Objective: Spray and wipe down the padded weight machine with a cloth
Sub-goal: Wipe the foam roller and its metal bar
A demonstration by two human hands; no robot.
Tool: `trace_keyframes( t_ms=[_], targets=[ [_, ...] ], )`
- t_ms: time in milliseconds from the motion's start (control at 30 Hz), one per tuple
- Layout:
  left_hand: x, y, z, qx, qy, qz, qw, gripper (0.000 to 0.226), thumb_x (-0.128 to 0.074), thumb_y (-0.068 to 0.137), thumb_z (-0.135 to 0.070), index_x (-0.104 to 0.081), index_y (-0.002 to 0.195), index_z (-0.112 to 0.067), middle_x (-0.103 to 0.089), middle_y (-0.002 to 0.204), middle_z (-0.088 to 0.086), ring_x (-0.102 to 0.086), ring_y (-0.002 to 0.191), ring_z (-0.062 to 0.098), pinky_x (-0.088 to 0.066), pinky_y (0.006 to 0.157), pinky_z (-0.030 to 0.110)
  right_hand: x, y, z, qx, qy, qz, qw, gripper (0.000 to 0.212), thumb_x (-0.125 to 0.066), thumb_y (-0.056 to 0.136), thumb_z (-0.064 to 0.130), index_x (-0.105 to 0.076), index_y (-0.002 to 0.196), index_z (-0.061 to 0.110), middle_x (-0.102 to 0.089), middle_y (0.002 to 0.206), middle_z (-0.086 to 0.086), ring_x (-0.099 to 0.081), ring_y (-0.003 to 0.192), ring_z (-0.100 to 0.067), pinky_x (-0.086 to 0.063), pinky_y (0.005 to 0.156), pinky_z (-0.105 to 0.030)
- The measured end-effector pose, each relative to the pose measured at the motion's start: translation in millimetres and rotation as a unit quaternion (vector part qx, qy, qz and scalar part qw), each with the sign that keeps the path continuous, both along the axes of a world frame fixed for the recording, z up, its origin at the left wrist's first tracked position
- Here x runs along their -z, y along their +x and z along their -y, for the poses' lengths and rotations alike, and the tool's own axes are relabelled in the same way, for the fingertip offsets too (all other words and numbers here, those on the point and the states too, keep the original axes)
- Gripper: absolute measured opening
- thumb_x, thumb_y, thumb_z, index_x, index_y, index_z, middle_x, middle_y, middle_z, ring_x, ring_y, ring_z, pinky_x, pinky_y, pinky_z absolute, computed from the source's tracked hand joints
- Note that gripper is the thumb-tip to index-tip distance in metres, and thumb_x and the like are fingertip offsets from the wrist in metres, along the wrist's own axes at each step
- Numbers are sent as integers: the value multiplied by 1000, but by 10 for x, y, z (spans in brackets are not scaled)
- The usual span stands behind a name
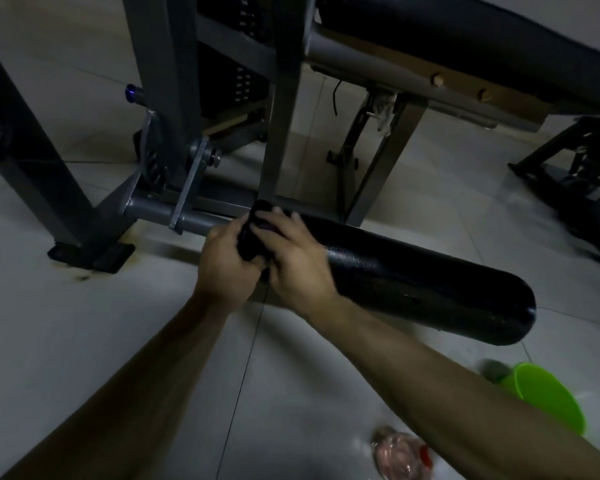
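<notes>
Dim, wide-angle warp, blurred lower edge.

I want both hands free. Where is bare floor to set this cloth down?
Bare tile lies left of the left arm, below the frame foot, and between both arms. Lower right is crowded: clear bottle and green basin sit near the padded roller.

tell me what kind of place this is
Most likely a gym or home workout room. A grey steel machine frame with a weight stack stands on a tiled floor, a padded bench sits beside it, and the left hand and right hand hold a dark cloth against a black padded roller.
</notes>
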State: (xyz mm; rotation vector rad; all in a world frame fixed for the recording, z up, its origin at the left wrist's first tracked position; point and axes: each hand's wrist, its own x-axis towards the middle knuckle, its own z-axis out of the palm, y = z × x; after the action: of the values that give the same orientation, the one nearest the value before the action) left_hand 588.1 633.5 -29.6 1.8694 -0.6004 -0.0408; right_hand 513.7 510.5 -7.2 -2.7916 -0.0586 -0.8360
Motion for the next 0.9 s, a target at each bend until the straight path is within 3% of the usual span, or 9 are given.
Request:
trace_keyframes(
  t_ms=[67,167,267,467,533,600,667,767,900],
  targets=[
    [5,-45,16,-23,22,54,998,49,-72,88,-23,-57,134,-15,-56,122,-3,-56,117,21,-52,100,37,-58,114,-28,-37,-32,-31,998,44,-68,86,2,-69,130,6,-60,143,-15,-46,143,-37,-25,125,-51],
    [-48,-218,116,-73,118,118,983,82,-73,82,-40,-39,153,-17,-40,155,11,-36,141,34,-34,113,58,-27,-232,352,-15,-69,-32,997,48,-58,86,-1,-68,132,7,-57,148,-12,-46,145,-32,-25,126,-49],
    [-128,-430,357,-16,162,226,961,94,-79,77,-42,-34,157,-18,-23,167,8,-18,153,32,-19,120,59,75,-856,886,45,-90,-8,995,56,-57,81,-9,-68,133,8,-55,151,-10,-44,147,-29,-29,124,-53],
    [-138,-743,926,90,218,289,928,95,-84,74,-45,-40,155,-24,-32,165,0,-20,154,26,-9,126,47,176,-2009,1736,263,-5,15,965,70,-51,74,-6,-65,139,16,-51,155,-1,-44,147,-27,-27,125,-52],
    [-110,-822,1040,89,245,295,919,99,-86,68,-51,-42,153,-24,-35,163,0,-22,152,27,-10,126,49,179,-2212,1868,361,79,47,928,67,-52,76,-6,-66,138,16,-53,151,0,-46,144,-30,-27,126,-41],
    [-99,-847,1089,68,256,302,916,101,-89,63,-51,-47,150,-22,-40,160,2,-28,150,30,-14,124,53,156,-2118,1801,404,150,87,898,61,-48,79,3,-67,136,13,-56,147,-5,-50,139,-32,-26,120,-18],
    [-86,-854,1106,54,263,310,912,103,-91,59,-50,-49,148,-19,-42,158,5,-31,148,33,-15,123,56,173,-1774,1556,367,176,106,907,63,-47,76,2,-68,135,11,-57,145,-11,-52,137,-31,-26,119,-14],
    [-39,-931,1179,41,260,333,905,105,-90,59,-47,-49,148,-10,-42,158,12,-32,148,35,-16,123,58,179,-1276,1120,224,120,76,964,65,-52,74,-9,-67,135,8,-58,146,-11,-49,141,-30,-31,125,-43],
    [-46,-1136,1409,49,244,359,900,111,-84,65,-47,-35,155,-4,-36,162,15,-29,151,34,-18,124,56,117,-1336,1302,154,8,28,988,61,-58,78,-3,-65,138,8,-58,147,-12,-48,143,-29,-20,128,-47]
  ],
)
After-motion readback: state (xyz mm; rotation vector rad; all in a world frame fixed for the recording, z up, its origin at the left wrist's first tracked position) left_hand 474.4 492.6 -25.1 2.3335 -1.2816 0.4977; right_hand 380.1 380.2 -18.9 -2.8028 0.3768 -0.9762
